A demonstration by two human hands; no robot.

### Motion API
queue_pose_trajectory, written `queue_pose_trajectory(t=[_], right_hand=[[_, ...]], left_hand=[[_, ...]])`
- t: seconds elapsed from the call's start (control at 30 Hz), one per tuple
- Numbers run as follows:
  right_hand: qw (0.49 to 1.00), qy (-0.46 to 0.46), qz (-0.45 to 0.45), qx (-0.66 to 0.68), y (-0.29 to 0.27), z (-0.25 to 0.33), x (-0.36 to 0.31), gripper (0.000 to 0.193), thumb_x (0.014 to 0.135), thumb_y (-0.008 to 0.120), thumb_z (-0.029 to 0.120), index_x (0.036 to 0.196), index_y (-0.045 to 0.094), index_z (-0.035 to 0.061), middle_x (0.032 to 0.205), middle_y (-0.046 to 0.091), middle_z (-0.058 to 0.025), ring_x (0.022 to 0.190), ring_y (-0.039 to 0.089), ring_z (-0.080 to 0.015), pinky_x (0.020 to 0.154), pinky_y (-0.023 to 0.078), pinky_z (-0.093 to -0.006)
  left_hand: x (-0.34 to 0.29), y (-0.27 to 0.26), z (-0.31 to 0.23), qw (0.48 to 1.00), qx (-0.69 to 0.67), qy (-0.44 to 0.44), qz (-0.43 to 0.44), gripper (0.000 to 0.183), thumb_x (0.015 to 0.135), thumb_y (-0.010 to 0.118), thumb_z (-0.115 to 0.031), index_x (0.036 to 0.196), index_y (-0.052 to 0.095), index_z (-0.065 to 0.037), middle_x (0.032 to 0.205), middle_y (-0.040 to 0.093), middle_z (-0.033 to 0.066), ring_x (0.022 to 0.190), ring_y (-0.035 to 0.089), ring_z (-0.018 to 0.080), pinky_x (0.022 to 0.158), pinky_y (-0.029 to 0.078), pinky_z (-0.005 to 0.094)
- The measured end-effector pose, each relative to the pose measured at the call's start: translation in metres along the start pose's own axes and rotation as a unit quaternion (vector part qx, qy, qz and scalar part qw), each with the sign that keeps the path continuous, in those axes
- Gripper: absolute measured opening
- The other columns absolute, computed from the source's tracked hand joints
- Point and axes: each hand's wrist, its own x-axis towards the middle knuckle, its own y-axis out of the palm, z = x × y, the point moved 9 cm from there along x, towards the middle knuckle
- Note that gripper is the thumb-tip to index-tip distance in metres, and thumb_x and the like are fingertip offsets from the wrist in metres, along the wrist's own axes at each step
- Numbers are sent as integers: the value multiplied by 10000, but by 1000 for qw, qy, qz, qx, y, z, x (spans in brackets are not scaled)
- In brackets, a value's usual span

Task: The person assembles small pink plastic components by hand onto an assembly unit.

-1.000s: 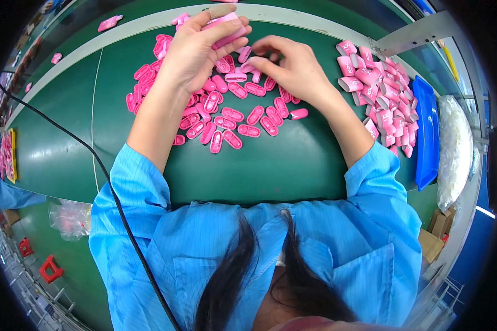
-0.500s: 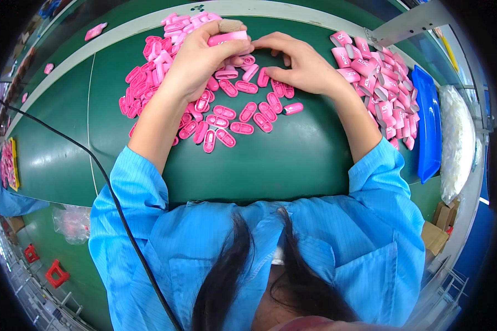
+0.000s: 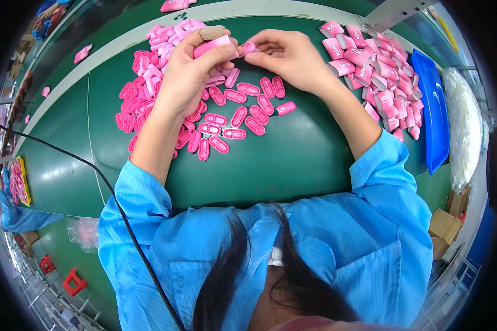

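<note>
The left hand is wrapping a pink sleeve in closed fingers, while the right hand is pinching a small oval pink part just beyond the sleeve's end; whether they are touching, I cannot tell. Similar loose parts are lying nearer the body than both hands. Holding the sleeve steady and the part square to it is probably mattering most.

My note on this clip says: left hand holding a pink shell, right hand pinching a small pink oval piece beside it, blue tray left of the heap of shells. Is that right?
Not quite: the head view shows the blue tray to the right of the heap of shells. The left hand does hold a pink shell, and the right hand a small pink oval piece.
</note>
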Motion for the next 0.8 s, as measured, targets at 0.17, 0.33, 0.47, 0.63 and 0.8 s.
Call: queue_pose_trajectory(t=[0.17,0.33,0.47,0.63,0.8], right_hand=[[998,14,1,-54,-15,30,-8,224,828,627,148,969,603,-24,836,636,-47,763,582,-66,685,471,-202],[996,34,68,48,-9,24,-7,203,839,615,154,956,608,-11,806,630,-34,753,578,-69,659,468,-203],[992,49,104,54,-6,24,-8,198,841,612,162,948,612,-4,797,631,-30,738,582,-77,617,462,-201],[992,72,85,53,-1,18,-8,205,832,621,156,954,614,-9,804,634,-36,729,588,-77,591,467,-198],[997,56,25,35,1,25,-13,202,826,626,136,951,615,-22,806,636,-43,719,588,-77,612,483,-201]], left_hand=[[-3,8,-2,1000,-4,-18,18,322,768,673,-90,1046,539,2,893,598,62,728,585,102,654,487,214],[-4,13,-8,995,70,39,60,329,778,675,-106,1052,534,7,887,585,58,730,579,103,656,485,214],[-6,18,0,996,38,0,75,338,781,677,-119,1058,528,6,886,582,59,727,576,102,644,480,213],[-9,16,3,993,65,22,93,340,773,675,-96,1058,523,8,894,577,60,736,580,108,663,488,212],[-15,14,-7,989,113,44,86,320,772,659,-85,1049,526,7,921,572,63,781,581,112,692,484,228]])
